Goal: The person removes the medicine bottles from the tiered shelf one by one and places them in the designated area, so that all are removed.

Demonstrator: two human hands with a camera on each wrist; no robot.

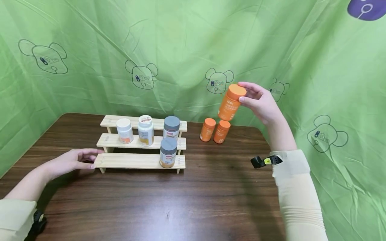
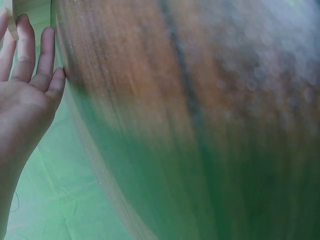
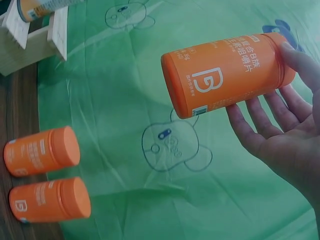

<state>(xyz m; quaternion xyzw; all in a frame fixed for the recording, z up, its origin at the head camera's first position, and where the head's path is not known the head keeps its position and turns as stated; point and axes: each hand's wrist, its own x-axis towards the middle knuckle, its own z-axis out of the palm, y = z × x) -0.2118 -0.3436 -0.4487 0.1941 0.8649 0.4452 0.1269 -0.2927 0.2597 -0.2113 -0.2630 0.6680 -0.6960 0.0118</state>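
My right hand (image 1: 260, 102) holds a large orange pill bottle (image 1: 230, 102) by its cap, raised and tilted above the table. The right wrist view shows the thumb on one side of the bottle (image 3: 225, 75) and the fingers on the other. Two smaller orange bottles (image 1: 207, 130) (image 1: 221, 132) stand below it on the table. At the left end of the three-tier wooden rack (image 1: 129, 161), my left hand (image 1: 70, 162) grips the lowest step between thumb and fingers. In the left wrist view that hand (image 2: 30, 95) is partly cut off, with a sliver of wood at the fingertips.
On the middle step stand a white bottle (image 1: 124, 130), a taller white bottle with a yellow label (image 1: 146, 131) and a grey-capped bottle (image 1: 171, 127). Another grey-capped bottle (image 1: 168, 153) is on the lowest step. Green cloth (image 1: 187, 50) hangs behind the brown table (image 1: 150, 207).
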